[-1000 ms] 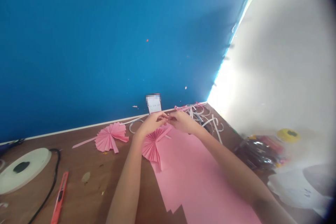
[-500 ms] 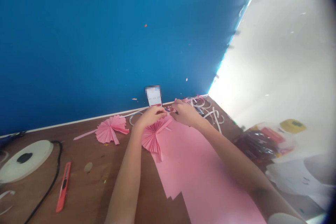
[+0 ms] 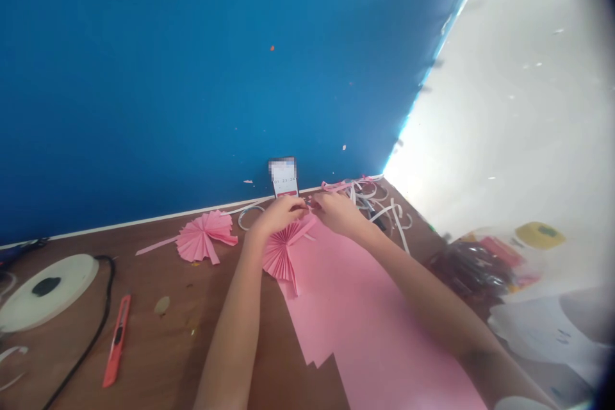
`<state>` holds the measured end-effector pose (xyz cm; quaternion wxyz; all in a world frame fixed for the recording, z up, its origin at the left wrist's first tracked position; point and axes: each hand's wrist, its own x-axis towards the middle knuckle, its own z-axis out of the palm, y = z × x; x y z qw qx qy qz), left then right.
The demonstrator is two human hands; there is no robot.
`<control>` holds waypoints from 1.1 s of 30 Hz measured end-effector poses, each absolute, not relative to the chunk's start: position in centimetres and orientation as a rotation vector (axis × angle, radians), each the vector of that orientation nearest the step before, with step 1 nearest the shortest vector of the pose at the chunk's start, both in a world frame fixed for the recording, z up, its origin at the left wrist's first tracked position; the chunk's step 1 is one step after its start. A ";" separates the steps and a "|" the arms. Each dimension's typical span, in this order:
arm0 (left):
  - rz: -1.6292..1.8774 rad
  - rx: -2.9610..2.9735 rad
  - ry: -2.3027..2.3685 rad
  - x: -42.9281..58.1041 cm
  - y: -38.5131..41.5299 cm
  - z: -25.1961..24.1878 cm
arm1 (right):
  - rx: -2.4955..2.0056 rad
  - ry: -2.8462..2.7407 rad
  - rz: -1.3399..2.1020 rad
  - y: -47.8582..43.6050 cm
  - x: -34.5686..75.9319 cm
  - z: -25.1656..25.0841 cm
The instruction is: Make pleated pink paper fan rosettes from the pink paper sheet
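My left hand (image 3: 285,213) and my right hand (image 3: 337,213) meet near the far edge of the table, just beyond the pink paper sheet (image 3: 350,288). The fingers of both are bent and closed at the tips. Whatever lies between them is too small to make out. Below my left hand, a pleated pink paper fan (image 3: 280,255) rests on the sheet's left edge, partly covered by my wrist. A second pleated pink fan (image 3: 204,237) with a long strip lies farther left on the wood.
A phone (image 3: 285,179) leans against the blue wall behind my hands. Curled white strips (image 3: 394,218) clutter the right back corner. To the left lie a red utility knife (image 3: 117,341), a black cord (image 3: 91,343) and a round white disc (image 3: 72,278). Plastic packets (image 3: 485,262) sit at right.
My right hand has come down slightly, its fingertips drawing in close to those of my left hand. The left hand stays nearly in place. The whole view has shifted a little.
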<state>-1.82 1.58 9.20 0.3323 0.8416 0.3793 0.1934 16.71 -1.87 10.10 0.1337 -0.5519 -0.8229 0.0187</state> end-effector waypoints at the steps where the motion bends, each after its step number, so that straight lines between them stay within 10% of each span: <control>1: 0.490 2.189 1.007 -1.9 1.5 9.4 | -1.624 -2.378 0.061 -1.9 16.7 10.1; 19: -0.079 2.092 1.261 -2.8 2.4 6.4 | -1.847 -2.262 0.185 -2.3 16.9 10.6; 33: 0.161 2.125 1.241 -4.4 0.6 10.1 | -1.283 -2.384 0.656 -4.1 17.6 14.0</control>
